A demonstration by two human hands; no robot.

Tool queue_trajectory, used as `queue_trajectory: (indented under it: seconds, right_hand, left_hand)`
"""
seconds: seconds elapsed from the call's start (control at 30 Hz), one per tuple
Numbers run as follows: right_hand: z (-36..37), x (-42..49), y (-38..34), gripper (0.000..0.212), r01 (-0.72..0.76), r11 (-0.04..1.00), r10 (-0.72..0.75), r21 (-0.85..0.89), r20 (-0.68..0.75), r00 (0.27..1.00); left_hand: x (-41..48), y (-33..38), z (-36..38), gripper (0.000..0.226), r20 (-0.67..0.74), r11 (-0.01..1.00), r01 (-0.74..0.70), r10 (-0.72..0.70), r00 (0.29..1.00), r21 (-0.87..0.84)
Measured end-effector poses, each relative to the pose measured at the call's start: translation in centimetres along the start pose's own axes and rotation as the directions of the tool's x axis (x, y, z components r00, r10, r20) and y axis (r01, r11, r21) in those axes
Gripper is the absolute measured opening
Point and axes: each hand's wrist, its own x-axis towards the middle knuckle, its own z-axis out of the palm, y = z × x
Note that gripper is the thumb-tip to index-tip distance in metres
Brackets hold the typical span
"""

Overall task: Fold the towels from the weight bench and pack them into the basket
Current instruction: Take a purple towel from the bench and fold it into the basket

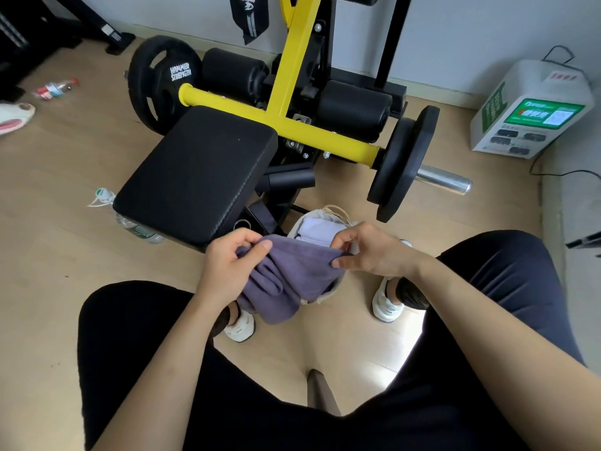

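A purple towel [286,281] hangs between my hands, in front of my knees. My left hand [231,265] pinches its left top corner, and my right hand [364,249] pinches the right top corner. Behind and under the towel stands a small beige basket [328,292] on the floor, with a white folded towel [317,231] inside. The towel hides most of the basket. The black bench pad [195,174] beyond it is bare.
Yellow-framed weight machine [292,76] with black plates [403,164] stands ahead. Plastic bottles [140,231] lie on the floor left of the bench. A white box [530,109] with a cable sits at the right wall. My shoes [387,304] flank the basket.
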Motion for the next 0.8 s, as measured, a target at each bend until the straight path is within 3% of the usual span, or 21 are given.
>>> queue_trajectory:
  seconds: [0.13, 0.23, 0.33, 0.47, 0.57, 0.7, 0.8]
  right_hand:
    - [-0.8, 0.0, 1.3, 0.013, -0.031, 0.999, 0.032, 0.022, -0.051, 0.998]
    - [-0.9, 0.3, 2.0, 0.002, -0.015, 0.979, 0.056, 0.201, -0.202, 0.978]
    - [-0.7, 0.2, 1.1, 0.005, 0.114, 0.903, 0.047, 0.414, -0.359, 0.932]
    - [0.6, 0.1, -0.9, 0.009, 0.204, 0.919, -0.038, 0.337, -0.441, 0.897]
    - [2.1, 0.1, -2.4, 0.014, 0.221, 0.953, -0.124, 0.210, -0.393, 0.911]
    - [3.4, 0.5, -3.0, 0.034, 0.208, 0.930, -0.169, 0.302, -0.148, 0.974]
    - [3.5, 0.3, -2.7, 0.025, 0.171, 0.934, -0.168, 0.313, -0.034, 0.985]
  left_hand:
    - [0.1, -0.2, -0.5, 0.009, -0.056, 1.000, 0.009, -0.010, 0.998, -0.025]
    - [0.0, 0.2, -0.6, 0.015, -0.025, 0.997, 0.016, -0.017, 1.000, -0.070]
    - [-0.2, 0.6, -0.6, 0.025, 0.051, 0.990, 0.050, -0.043, 0.998, -0.129]
    - [-0.2, 0.5, -0.6, 0.021, 0.147, 0.986, 0.097, -0.077, 0.986, -0.135]
    - [-0.6, 1.3, -0.1, 0.018, 0.217, 0.991, 0.034, -0.006, 0.976, -0.127]
    - [-1.0, 2.1, 0.5, 0.017, 0.304, 0.987, -0.114, 0.144, 0.942, -0.114]
    - [-1.2, 2.5, 0.9, 0.015, 0.314, 0.984, -0.126, 0.160, 0.936, -0.126]
